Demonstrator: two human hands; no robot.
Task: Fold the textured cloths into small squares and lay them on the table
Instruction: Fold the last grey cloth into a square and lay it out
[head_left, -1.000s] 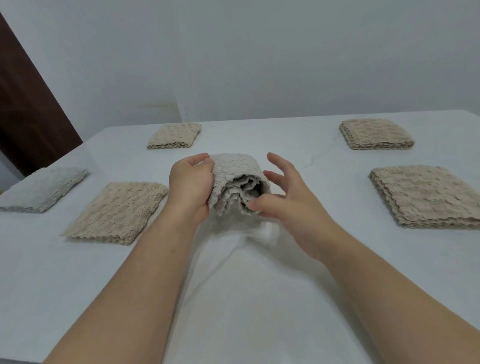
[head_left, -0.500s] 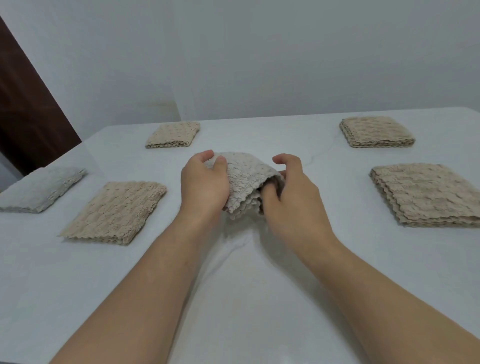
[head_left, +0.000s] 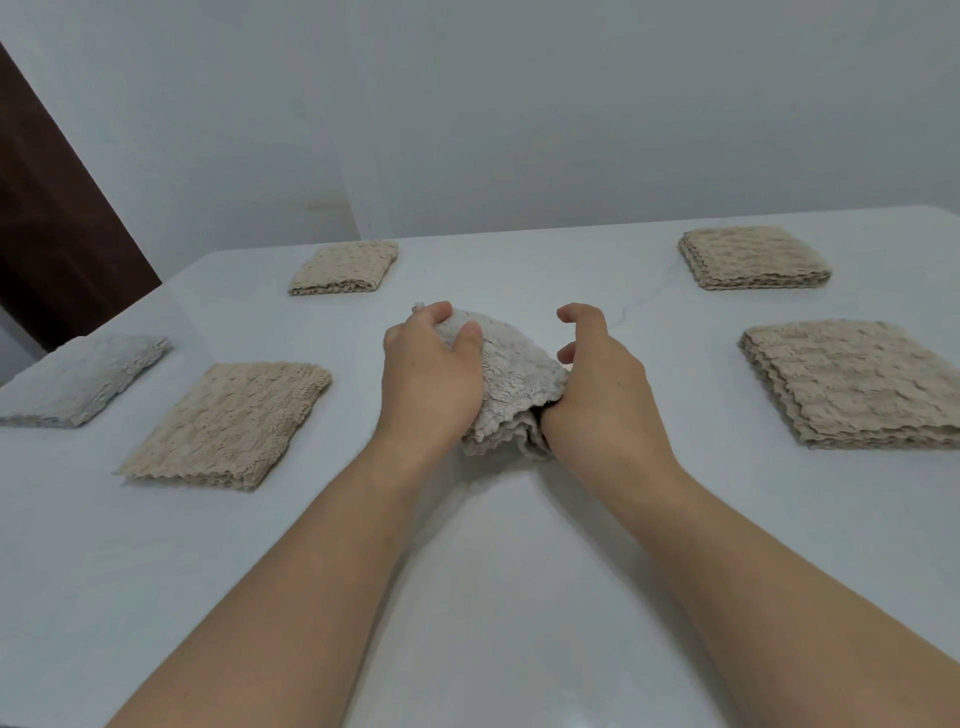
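The left hand (head_left: 428, 371) grips the grey textured cloth (head_left: 511, 382) from its left side, fingers curled over the far corner and thumb pressed onto the top. The right hand (head_left: 605, 379) clasps the same cloth from the right, its thumb side tucked against the layered near edge, while its fingers (head_left: 582, 314) arch loosely above the fabric. The cloth is bunched in several folds between both hands, over the middle of the white table (head_left: 493, 597); whether it touches the surface cannot be told.

Around it lie folded squares. A beige cloth (head_left: 228, 423) rests towards the left edge, with a grey-white one (head_left: 83, 379) beyond it at that edge. Another small beige square (head_left: 345, 267) sits near the far left corner. Towards the far right corner lies a thick beige square (head_left: 753, 257), and a larger beige stack (head_left: 857, 379) sits by the right edge.
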